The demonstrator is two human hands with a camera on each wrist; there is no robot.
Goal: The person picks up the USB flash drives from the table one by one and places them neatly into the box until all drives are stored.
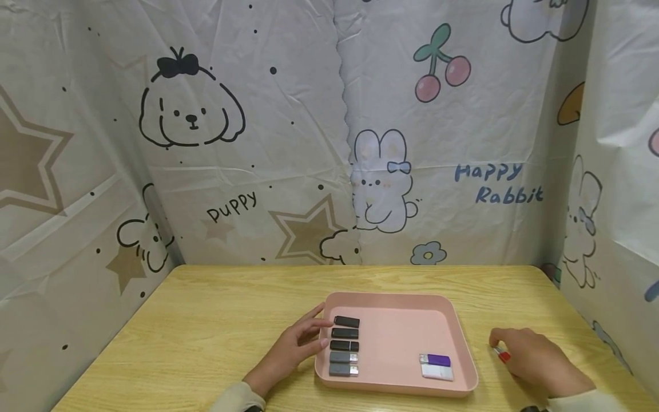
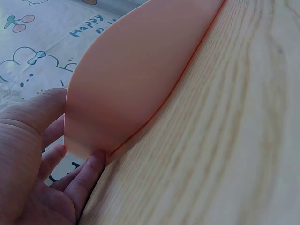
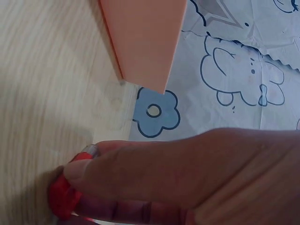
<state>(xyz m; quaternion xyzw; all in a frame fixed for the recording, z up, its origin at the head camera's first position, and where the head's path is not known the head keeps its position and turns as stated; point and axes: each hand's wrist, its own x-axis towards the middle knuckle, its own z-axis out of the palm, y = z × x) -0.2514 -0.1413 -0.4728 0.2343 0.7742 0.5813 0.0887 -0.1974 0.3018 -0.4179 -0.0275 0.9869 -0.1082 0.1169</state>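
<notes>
A pink tray (image 1: 391, 386) lies on the table, and my left hand (image 1: 296, 346) holds its left wall. Thumb and index finger reach over the rim, while other fingers touch the outside wall low down in the left wrist view. To the right of the tray, my right hand (image 1: 535, 357) pinches a red USB stick (image 3: 64, 192) with a metal plug, close over the table. Inside the tray, a left-hand column has three black USB sticks (image 1: 345, 333) above two grey ones (image 1: 340, 369). A purple USB stick (image 1: 439, 360) and a white one (image 1: 437, 372) lie together at the lower right.
Wood-grain table (image 1: 216, 320) surface surrounds the tray. Behind it and at both sides hangs a pale printed cloth (image 1: 288, 143) with cartoon animals, stars and cherries.
</notes>
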